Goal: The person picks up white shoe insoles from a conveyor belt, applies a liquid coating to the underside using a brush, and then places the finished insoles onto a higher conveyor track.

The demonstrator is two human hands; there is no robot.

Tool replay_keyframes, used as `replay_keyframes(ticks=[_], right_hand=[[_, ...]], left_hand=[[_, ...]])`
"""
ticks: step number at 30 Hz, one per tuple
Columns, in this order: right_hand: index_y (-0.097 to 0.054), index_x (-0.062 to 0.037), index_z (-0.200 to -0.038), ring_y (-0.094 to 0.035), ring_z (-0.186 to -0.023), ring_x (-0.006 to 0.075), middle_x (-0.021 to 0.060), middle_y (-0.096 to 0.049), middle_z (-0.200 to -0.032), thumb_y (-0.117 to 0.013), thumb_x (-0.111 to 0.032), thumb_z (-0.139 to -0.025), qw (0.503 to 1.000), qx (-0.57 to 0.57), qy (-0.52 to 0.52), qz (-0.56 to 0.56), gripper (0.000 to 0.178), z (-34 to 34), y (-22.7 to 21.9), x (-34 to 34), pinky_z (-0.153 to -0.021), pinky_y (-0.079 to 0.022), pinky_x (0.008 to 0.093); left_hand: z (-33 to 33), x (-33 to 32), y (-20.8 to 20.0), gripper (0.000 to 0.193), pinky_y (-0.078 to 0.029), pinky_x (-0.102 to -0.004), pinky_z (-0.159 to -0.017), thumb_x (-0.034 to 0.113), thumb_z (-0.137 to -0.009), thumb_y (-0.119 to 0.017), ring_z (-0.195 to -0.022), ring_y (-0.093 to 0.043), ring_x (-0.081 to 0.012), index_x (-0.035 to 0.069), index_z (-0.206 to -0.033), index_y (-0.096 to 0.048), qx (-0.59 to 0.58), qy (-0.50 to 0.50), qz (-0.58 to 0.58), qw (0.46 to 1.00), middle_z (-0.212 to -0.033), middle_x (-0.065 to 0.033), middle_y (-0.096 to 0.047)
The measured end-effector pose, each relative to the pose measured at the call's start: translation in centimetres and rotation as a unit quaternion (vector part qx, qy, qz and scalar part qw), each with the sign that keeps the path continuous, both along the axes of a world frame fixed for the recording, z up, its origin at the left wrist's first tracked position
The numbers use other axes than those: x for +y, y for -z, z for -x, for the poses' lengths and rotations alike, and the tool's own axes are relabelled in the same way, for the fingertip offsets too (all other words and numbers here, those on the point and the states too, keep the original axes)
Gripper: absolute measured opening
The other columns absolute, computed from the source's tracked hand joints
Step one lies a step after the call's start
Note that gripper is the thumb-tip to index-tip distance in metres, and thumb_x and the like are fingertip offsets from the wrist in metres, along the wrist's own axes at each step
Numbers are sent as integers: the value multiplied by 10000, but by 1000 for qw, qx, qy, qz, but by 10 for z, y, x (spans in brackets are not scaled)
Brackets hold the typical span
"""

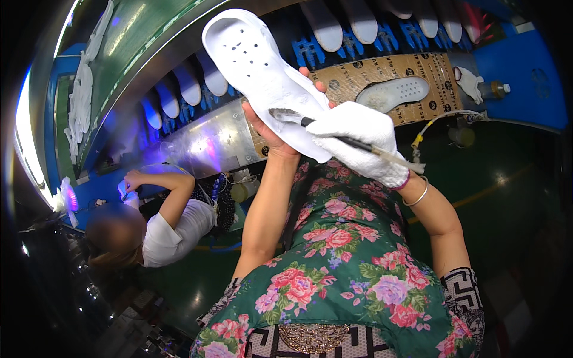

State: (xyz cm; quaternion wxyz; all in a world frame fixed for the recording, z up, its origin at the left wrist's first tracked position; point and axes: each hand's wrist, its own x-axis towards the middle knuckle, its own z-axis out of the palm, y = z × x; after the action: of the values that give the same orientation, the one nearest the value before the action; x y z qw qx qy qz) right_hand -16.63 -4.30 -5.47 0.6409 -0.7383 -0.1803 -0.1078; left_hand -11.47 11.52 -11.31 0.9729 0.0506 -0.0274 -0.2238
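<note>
My left hand [267, 128] holds a white shoe sole [256, 65] from underneath, tilted up with its perforated toe end pointing to the upper left. My right hand [361, 140], in a white cloth glove, grips a thin brush [334, 132] whose wet bristle tip rests on the middle of the sole. A bracelet sits on my right wrist. Below the hands is my green flowered apron.
A conveyor [298, 51] with blue holders carries several white soles across the top. Another white sole [397, 92] lies on brown cardboard [439, 74] beside a small bottle [492, 89]. A person in a white shirt [173, 230] works at the lower left near a purple light.
</note>
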Motion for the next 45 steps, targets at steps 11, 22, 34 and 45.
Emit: replay_keyframes(ticks=[11, 22, 34, 45], right_hand=[[-741, -74, -985, -697, -760, 225, 81, -719, -872, -761, -35, -766, 987, -97, -93, 84, 223, 3, 0, -1, -670, -540, 319], [-751, -75, -953, -699, -782, 243, 92, -723, -886, -783, -30, -744, 988, -46, -123, 78, 217, 22, -8, 8, -686, -550, 318], [-730, -129, -1081, -690, -754, 255, 101, -708, -906, -757, -87, -753, 955, -123, -122, 242, 331, 24, 0, 6, -665, -555, 353], [-750, -80, -958, -702, -795, 234, 99, -728, -905, -783, -47, -750, 992, -73, -65, 83, 214, 10, -8, 13, -710, -556, 319]], left_hand=[[-9, 18, 2, 999, -484, -450, -764, 799, -707, -589, -938, -523, -331, 50, -1346, -420, -42, 128, -45, 990, -1152, -161, -488], [-49, 23, -18, 1051, -328, -332, -664, 904, -587, -579, -673, -436, -161, 142, -1303, -468, -145, 258, -73, 952, -963, -100, -483], [-59, 25, -35, 1011, -336, -319, -643, 753, -709, -596, -712, -460, -219, 30, -1390, -408, -118, 325, -135, 928, -985, -218, -454], [-65, 21, -44, 1030, -340, -304, -522, 762, -737, -570, -641, -478, -187, -27, -1380, -408, -180, 288, -202, 919, -953, -234, -495]])
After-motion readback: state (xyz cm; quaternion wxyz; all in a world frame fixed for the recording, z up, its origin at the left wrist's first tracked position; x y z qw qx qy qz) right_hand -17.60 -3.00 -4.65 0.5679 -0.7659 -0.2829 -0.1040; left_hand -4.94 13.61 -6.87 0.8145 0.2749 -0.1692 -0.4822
